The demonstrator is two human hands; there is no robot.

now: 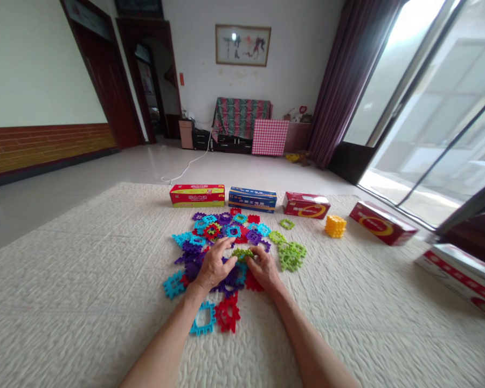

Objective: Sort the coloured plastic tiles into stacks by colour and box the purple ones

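A heap of flat plastic interlocking tiles (210, 237) in purple, teal, red and green lies on a cream quilted mat (84, 280). Both my hands meet over the heap's middle. My left hand (213, 265) and my right hand (264, 268) each pinch one side of a green tile (242, 253), fingers curled round it. A group of green tiles (290, 256) lies just right of my right hand. A teal tile (204, 318) and a red tile (227, 314) lie nearer to me, between my forearms. A yellow cube built of tiles (335, 226) stands apart on the right.
Cardboard boxes line the mat's far edge: a red and yellow box (196, 195), a blue box (253, 199), a red box (306, 205). Two more red boxes (382, 222) (463, 275) lie at the right by glass sliding doors (428, 108). A white cable (186, 164) crosses the tiled floor.
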